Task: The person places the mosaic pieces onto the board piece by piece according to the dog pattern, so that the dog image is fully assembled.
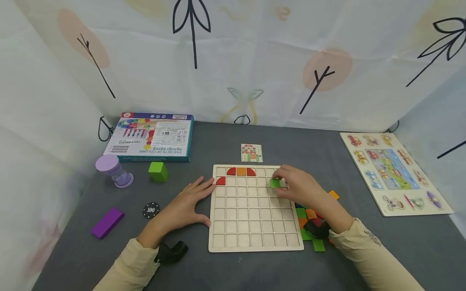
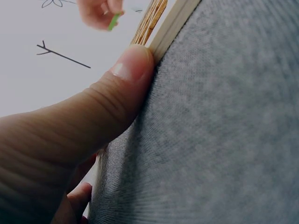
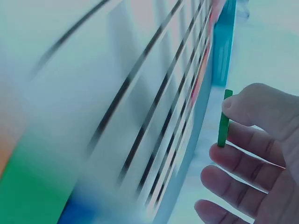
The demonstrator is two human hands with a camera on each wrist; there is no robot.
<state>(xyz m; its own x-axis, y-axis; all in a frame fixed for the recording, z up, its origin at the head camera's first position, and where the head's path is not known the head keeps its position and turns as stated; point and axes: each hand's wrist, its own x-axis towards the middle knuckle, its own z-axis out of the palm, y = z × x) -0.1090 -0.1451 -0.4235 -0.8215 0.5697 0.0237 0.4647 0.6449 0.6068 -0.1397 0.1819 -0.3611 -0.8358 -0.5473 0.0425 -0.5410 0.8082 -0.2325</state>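
Green tile (image 1: pixel 274 184), pinched in person's R hand (image 1: pixel 300 186), is held above gridded board (image 1: pixel 242 227), far right; L hand (image 1: pixel 187 205), fingers spread, touches board's left edge. Loose pcs (image 1: pixel 318 245) nr right edge; pic card (image 1: pixel 251 153) just beyond, tabletop (image 1: pixel 255 270).

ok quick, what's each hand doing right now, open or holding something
Left hand: open, touching the left edge of the pale wooden grid board.
Right hand: closed, pinching a thin, flat green tile.

Right hand (image 3: pixel 264 172) pinching green tile (image 3: pixel 224 119), gridded board (image 3: pixel 140 79)
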